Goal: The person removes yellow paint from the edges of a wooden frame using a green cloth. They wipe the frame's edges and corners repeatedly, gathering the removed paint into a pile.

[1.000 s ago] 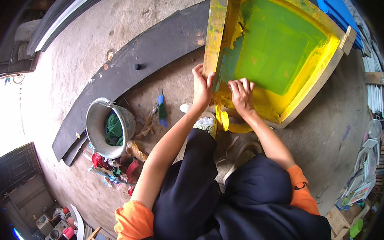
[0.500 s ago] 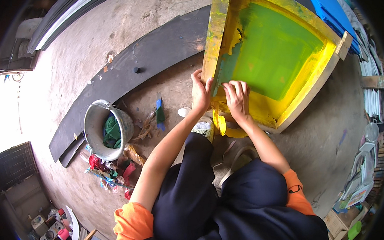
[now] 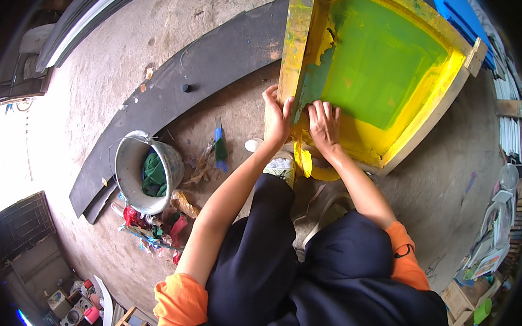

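We see the left hand [image 3: 277, 121] at the near end of the side bar of a yellow-stained wooden frame [image 3: 294, 46], its fingers along the outer edge and its thumb on the face, so that the bar is gripped between them. The frame spreads ahead of both sets of fingers and off to their right. We see the right hand [image 3: 324, 125] just beside the left one, inside the frame, its fingers bent and their tips down at the near left corner of the screen [image 3: 382, 62]; we cannot tell whether they pinch anything. The screen's green middle lies beyond those fingertips and to their right. Below the fingers, between our two wrists, a torn yellow strip [image 3: 302, 159] hangs from the frame's near edge. Left of the left fingers, well apart, we have a grey bucket [image 3: 177, 162] with green cloth [image 3: 153, 173] in it, and scraps [image 3: 179, 226] lie next to it. Farther ahead and left of those fingers, a long black board [image 3: 152, 112] lies on the floor.
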Demonstrator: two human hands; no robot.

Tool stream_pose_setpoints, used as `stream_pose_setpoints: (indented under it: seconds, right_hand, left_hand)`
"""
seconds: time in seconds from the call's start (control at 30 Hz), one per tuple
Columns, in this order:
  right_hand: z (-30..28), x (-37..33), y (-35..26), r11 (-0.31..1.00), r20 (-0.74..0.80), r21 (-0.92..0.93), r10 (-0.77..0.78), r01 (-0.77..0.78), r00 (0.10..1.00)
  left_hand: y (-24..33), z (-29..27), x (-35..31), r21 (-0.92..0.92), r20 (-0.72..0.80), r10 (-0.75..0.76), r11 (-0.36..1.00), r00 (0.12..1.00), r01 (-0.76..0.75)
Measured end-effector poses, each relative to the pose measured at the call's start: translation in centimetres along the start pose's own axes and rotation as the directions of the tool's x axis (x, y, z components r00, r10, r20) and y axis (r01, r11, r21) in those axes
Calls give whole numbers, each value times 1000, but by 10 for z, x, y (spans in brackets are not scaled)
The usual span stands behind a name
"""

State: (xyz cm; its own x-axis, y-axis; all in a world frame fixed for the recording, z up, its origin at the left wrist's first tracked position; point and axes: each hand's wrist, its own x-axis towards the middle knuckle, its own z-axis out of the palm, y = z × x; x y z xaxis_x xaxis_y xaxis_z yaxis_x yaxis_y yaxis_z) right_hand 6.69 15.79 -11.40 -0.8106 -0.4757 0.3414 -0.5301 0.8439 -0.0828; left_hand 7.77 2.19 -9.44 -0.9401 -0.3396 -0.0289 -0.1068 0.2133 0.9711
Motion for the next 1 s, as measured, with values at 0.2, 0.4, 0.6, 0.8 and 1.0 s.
stream_pose_setpoints:
  seconds: [0.2, 0.4, 0.6, 0.8, 1.0]
  right_hand:
    - [-10, -4, 1, 973, -53, 206, 115, -102, 992]
    - [-5, -6, 0, 993, -13, 99, 60, -58, 998]
    - [0, -1, 1, 1000, -3, -19, -10, 10, 1000]
    - [4, -3, 1, 1000, -9, 14, -12, 12, 1000]
    - [4, -10, 2, 997, 29, 72, -21, 19, 999]
  left_hand:
    - [2, -2, 0, -24, 12, -45, 999, 999, 45]
    - [-6, 0, 1, 59, -12, 57, 997, 998, -56]
    - [-8, -1, 2, 43, -7, 70, 997, 997, -70]
    - [-10, -1, 2, 36, -5, 72, 997, 997, -72]
    - [1, -2, 0, -17, 24, -49, 999, 999, 49]
